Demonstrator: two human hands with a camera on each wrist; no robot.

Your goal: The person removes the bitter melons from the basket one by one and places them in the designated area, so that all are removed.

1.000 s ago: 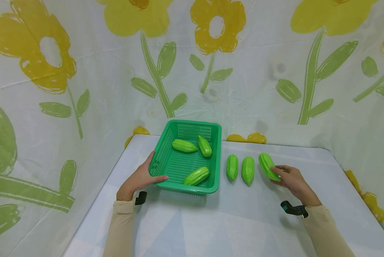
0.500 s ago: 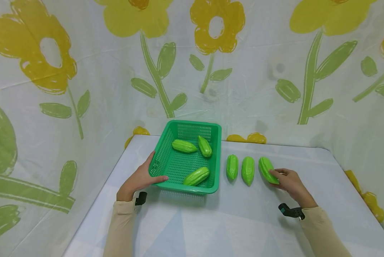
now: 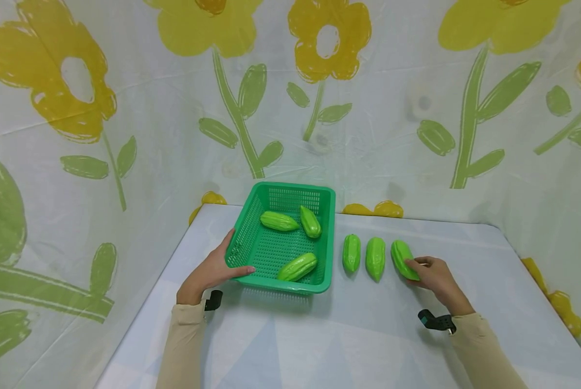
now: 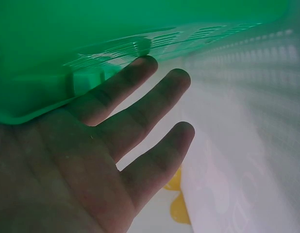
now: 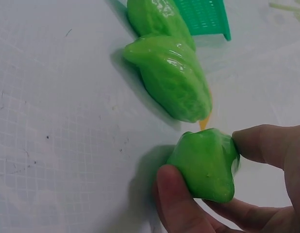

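In the head view, my right hand (image 3: 438,276) sits slightly lower and further left than in the earlier frame, and the held gourd (image 3: 400,257) has come down with it, right of centre. My left hand (image 3: 214,268) and the green basket (image 3: 331,243) haven't shifted.

My right grip is narrow, pinching the gourd at its lower right end; the far end points to the upper left, free of the hand. In the right wrist view the fingertips (image 5: 170,180) press it from its lower left and its right. I can't quite tell whether its underside meets the table (image 3: 348,329).

Two loose gourds (image 3: 375,258) lie just left of it, and three more gourds (image 3: 297,267) are inside the basket. My left hand is spread wide at the basket's lower left corner, thumb over the rim, fingers straight.
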